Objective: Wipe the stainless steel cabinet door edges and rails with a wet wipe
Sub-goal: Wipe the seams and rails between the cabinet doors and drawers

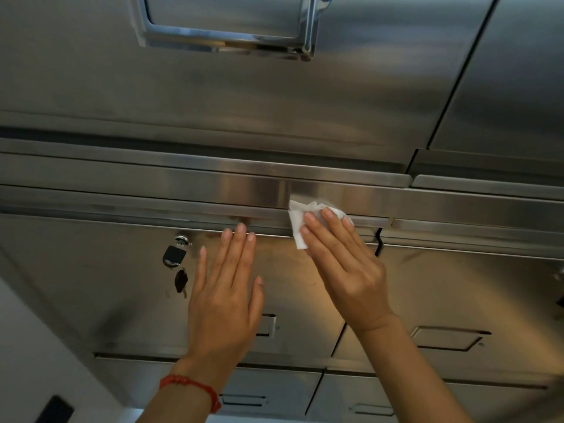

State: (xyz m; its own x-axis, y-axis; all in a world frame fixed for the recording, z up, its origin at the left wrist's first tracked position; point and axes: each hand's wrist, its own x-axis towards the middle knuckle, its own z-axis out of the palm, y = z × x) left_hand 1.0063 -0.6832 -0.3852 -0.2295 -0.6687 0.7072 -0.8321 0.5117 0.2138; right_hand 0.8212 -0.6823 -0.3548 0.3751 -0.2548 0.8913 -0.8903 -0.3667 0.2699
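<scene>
Rail (189,209) running left-right under wipe (297,222), pressed by flat right hand (345,264); left hand (225,279) spread flat, empty, on door (91,285) beside it.

Brushed glossy steel rail (183,181); soft white wipe (297,227)

We see a dim, warm-toned frame, steel mostly grey-brown. Brightest glare sits on the horizontal rail (268,190) at centre and on the cabinet door (290,270) between the hands; light seems to come from near, behind the camera. The chrome handle (232,38) far up shows hard highlights and slight smear. Wide-angle bends the rails toward left and right edges. Corners fall dark and soft. The white wet wipe (300,222) is nearly clipped.
</scene>
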